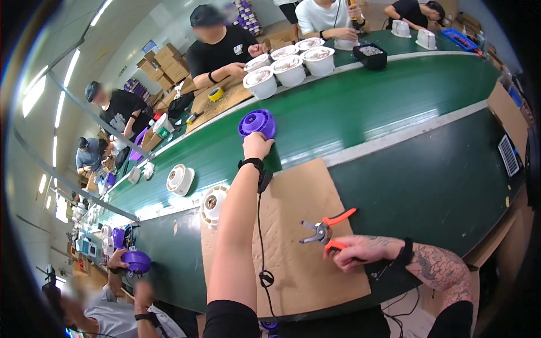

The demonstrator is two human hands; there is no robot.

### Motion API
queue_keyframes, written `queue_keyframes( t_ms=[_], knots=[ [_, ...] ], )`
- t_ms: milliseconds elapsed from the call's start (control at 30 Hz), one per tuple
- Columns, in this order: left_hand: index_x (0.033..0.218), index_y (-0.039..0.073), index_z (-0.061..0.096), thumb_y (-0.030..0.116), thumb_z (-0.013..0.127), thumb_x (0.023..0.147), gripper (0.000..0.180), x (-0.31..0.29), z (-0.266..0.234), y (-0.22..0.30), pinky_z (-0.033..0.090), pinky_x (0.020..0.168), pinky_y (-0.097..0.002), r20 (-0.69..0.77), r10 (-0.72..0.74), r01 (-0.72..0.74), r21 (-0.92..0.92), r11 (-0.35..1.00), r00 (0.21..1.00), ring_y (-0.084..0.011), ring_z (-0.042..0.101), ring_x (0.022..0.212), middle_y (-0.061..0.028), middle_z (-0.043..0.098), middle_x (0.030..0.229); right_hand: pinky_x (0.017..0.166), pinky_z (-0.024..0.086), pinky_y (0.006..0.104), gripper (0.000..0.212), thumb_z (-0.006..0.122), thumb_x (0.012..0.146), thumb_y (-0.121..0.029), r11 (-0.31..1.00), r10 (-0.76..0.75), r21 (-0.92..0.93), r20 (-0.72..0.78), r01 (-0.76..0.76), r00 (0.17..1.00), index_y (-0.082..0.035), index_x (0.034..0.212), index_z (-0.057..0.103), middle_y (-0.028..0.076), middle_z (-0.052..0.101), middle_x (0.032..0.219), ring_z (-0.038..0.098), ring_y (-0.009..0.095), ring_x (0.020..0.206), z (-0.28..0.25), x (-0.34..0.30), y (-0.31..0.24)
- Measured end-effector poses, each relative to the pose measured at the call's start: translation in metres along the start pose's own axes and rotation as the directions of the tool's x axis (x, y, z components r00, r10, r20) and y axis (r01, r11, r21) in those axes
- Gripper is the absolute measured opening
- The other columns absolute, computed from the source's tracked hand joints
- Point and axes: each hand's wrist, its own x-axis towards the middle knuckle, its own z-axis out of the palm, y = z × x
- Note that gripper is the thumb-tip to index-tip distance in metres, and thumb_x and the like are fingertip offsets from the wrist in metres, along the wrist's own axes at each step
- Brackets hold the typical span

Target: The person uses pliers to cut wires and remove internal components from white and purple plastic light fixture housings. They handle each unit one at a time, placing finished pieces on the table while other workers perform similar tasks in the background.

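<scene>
My left arm reaches out over the green conveyor belt, and my left hand (258, 145) grips the near edge of a purple round housing (256, 122) with a dark centre. Close to my body on the right, my right hand (360, 251) holds orange-handled wire strippers (321, 232) by the lower handle. Their grey jaws point left above the brown cardboard sheet (304, 191), and the upper handle stands apart from the lower one. Left of my forearm, a white round housing (213, 205) sits at the sheet's edge, partly hidden by my arm.
Another white housing (180, 180) lies on the conveyor belt (327, 121). Several white tubs (260, 82) stand along its far side, beside a black box (370, 56). Co-workers sit across the belt; one at lower left handles a purple housing (137, 262). A cord hangs from my left wrist.
</scene>
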Motion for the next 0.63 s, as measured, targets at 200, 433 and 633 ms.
queue_keyframes(
  t_ms=[200,433,633],
  knots=[
    [0.126,-0.001,0.073,0.028,0.092,0.073,0.062,0.059,0.035,-0.011,0.059,0.097,-0.0432,-0.237,0.004,-0.055,-0.212,0.976,0.972,-0.0334,0.076,0.106,-0.0216,0.076,0.121,0.065,0.039,0.025,0.029,0.06,0.104,-0.011,1.0,0.019,0.007,0.122,-0.02,0.992,-0.005,0.132,0.056,-0.002,0.052,0.082,0.047,0.007,0.071,-0.006,0.01,0.001],
    [0.136,0.001,0.067,0.029,0.088,0.075,0.071,0.104,-0.007,-0.029,0.059,0.095,-0.0407,-0.102,0.151,-0.174,-0.271,0.947,0.983,-0.0292,0.075,0.11,-0.0201,0.074,0.127,0.068,0.043,0.0255,0.026,0.061,0.106,-0.011,0.997,0.063,-0.041,0.042,-0.062,0.997,-0.005,0.131,0.058,-0.003,0.052,0.083,0.049,0.008,0.074,-0.01,0.002,-0.002],
    [0.134,0.003,0.069,0.026,0.079,0.085,0.055,0.088,-0.174,-0.2,0.055,0.103,-0.0378,-0.074,0.032,-0.016,0.2,0.98,0.997,-0.0319,0.073,0.115,-0.0161,0.078,0.114,0.067,0.043,0.0275,0.031,0.063,0.104,-0.012,0.99,0.088,-0.119,0.064,-0.08,0.994,-0.005,0.134,0.055,-0.001,0.054,0.081,0.05,0.01,0.071,-0.008,0.011,-0.003]
  ],
)
